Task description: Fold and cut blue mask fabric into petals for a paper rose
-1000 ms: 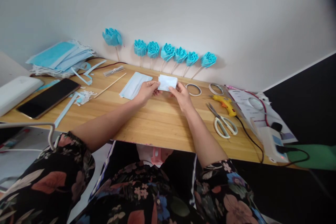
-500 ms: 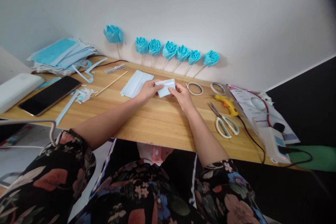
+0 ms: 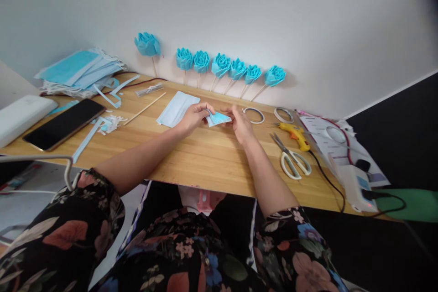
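Observation:
Above the middle of the wooden table, a small folded piece of face mask fabric is held between my hands, its brighter blue side partly showing. My left hand is closed on its left end, thumb and fingers pinching. At the right end, my right hand has its fingers closed around the corner, partly hiding it. A pale blue face mask without ear loops lies flat just behind my left hand. Several blue fabric flowers on sticks lean against the wall beyond.
To the right lie scissors, a yellow glue gun, and tape rolls. A thin wooden stick, fabric scraps, a phone, a white device and a stack of masks are on the left.
The small piece was held flat with its pale side up; it has been turned and folded so that brighter blue shows. Both hands stay near the same spot, fingers shifted.

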Motion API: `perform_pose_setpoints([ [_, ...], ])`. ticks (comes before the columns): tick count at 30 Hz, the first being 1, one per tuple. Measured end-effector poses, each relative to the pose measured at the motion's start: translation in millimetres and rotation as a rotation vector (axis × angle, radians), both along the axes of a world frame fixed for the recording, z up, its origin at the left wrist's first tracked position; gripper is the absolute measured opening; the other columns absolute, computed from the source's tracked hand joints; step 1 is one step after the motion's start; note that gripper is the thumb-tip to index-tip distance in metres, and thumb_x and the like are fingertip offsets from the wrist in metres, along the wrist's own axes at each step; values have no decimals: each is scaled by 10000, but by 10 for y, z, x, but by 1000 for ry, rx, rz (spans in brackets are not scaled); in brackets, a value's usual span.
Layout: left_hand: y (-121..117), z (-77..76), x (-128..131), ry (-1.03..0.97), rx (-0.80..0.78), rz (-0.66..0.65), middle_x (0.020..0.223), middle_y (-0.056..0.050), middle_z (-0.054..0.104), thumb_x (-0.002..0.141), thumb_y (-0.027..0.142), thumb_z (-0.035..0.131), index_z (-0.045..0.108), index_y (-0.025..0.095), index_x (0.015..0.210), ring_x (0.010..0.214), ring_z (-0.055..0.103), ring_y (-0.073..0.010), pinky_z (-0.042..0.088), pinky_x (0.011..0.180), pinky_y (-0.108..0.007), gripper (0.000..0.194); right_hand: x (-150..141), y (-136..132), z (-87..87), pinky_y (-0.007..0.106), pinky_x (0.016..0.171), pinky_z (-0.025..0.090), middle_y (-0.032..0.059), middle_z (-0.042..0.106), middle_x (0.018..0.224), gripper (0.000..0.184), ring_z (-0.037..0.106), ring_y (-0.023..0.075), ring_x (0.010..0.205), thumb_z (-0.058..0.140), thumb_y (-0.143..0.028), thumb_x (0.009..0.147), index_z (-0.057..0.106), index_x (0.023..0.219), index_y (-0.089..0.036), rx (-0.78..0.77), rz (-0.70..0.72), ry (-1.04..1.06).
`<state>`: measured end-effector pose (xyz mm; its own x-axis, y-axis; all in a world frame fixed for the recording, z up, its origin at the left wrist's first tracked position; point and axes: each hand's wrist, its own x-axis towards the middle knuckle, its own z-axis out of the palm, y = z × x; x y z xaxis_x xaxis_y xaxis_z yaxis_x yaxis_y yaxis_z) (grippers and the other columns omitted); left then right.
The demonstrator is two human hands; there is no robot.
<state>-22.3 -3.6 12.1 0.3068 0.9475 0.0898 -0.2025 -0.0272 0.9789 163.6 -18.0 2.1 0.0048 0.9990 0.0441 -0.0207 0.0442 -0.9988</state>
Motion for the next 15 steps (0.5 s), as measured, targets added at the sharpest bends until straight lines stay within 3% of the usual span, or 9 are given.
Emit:
perform_pose_setpoints([
  [5, -21, 8, 12, 53, 17, -51, 630, 14, 588, 761, 136, 557, 635, 147, 728, 563, 521, -90, 425, 575, -201, 85, -35, -62, 33, 261, 548, 463, 16, 659, 599, 608, 546, 116, 539, 748, -791, 633, 680, 684, -189, -41, 128, -145],
  [8, -8, -15, 8, 22, 21, -43, 650, 28, 568, 786, 160, 566, 667, 159, 898, 583, 527, -100, 445, 609, -213, 150, -52, -92, 60, 241, 536, 429, -7, 641, 572, 558, 521, 97, 523, 808, -727, 608, 666, 664, -191, -37, 174, -149],
  [11, -2, -23, 3, -48, -44, -36, 697, 16, 581, 887, 356, 575, 653, 182, 1117, 634, 570, -133, 463, 625, -240, 299, -61, -99, 69, 243, 550, 429, -15, 646, 581, 535, 522, 98, 533, 814, -706, 614, 668, 673, -195, -26, 154, -131],
  [15, -2, -26, 14, -51, -107, -74, 776, -22, 632, 855, 609, 646, 631, 161, 1155, 658, 599, -148, 465, 598, -256, 539, -66, -86, 52, 260, 565, 439, -10, 653, 602, 542, 525, 111, 553, 795, -721, 619, 658, 662, -198, 13, 110, -144],
])
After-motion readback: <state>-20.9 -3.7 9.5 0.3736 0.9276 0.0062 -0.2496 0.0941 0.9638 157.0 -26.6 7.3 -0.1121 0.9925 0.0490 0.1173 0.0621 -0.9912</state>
